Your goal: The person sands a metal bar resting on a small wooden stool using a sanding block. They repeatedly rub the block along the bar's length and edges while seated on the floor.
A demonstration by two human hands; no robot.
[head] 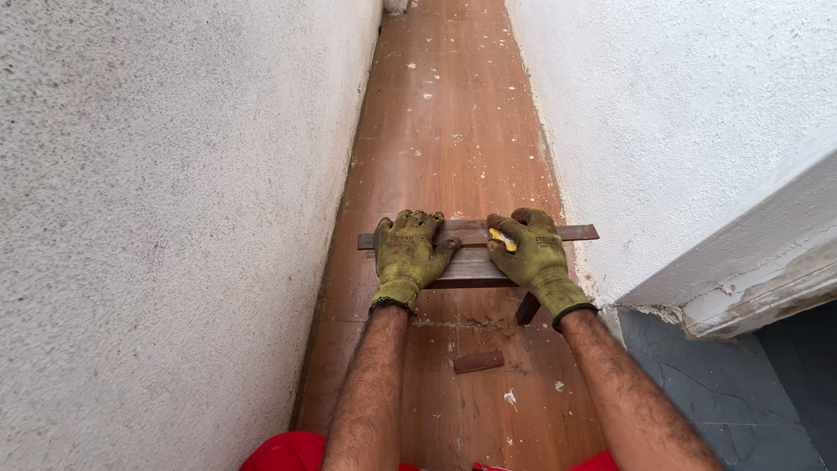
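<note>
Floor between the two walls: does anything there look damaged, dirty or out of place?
Yes. The brown tiled floor is speckled with white plaster spots. A loose brown tile scrap lies behind the gloved hands. At the doorway corner, right, the white plaster is chipped and peeling.
</note>
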